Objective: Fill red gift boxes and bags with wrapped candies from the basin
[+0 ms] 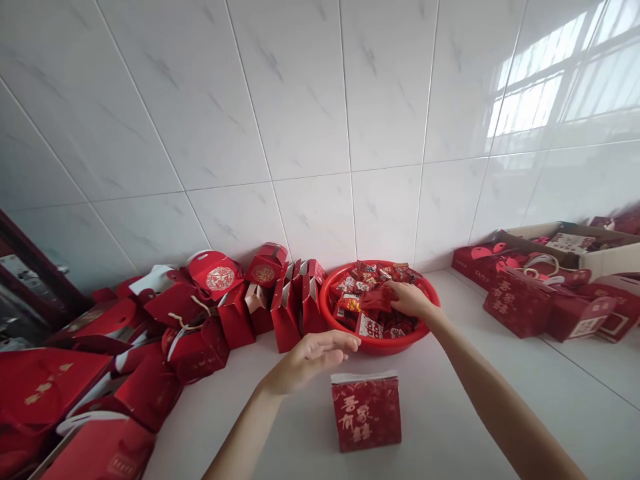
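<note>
My right hand [411,299] reaches into a red plastic basin [327,300] from its right side. Its fingers are closed on a red candy packet [376,301] at the top of the heap. Many small wrapped sweets [370,327], mostly red with some white, fill the basin. My left hand [313,353] hovers in front of the basin's lower left rim, fingers stretched out and holding nothing. Just below and right of it stands a small red gift box [367,413] with pale writing on its front and a whitish top edge. Neither hand touches this box.
Several red gift boxes [200,353], some with flaps up, crowd the left side and the wall. More red boxes [520,300] and a cardboard carton [615,250] stand at the right. A tiled wall [310,120] closes off the back of the white surface [450,427].
</note>
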Motion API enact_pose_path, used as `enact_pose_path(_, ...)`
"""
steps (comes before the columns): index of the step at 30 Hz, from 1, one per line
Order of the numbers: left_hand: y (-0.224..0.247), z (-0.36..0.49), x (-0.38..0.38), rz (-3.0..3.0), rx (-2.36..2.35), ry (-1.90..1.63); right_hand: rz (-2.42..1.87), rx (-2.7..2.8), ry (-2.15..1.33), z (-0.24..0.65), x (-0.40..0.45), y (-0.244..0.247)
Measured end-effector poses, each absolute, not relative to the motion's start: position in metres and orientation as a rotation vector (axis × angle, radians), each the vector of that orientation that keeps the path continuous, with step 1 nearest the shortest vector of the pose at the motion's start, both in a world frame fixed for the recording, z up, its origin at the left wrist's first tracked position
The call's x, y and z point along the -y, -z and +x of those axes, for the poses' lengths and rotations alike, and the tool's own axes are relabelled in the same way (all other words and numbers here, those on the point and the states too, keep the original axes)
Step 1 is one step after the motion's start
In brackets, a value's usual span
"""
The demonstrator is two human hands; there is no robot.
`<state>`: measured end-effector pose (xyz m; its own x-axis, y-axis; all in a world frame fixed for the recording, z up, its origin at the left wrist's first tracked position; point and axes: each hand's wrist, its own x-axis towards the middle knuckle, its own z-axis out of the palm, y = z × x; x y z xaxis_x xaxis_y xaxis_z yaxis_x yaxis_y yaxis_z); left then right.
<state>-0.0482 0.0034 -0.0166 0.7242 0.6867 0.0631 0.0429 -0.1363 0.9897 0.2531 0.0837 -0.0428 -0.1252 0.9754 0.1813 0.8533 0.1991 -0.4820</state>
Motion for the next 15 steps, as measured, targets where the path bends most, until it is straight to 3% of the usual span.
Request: enact_pose_path(15,0.044,0.022,-0.108,1.779,-0.82,-0.945,-1.209,1.504,-0.694,0.268,-0.086,0.05)
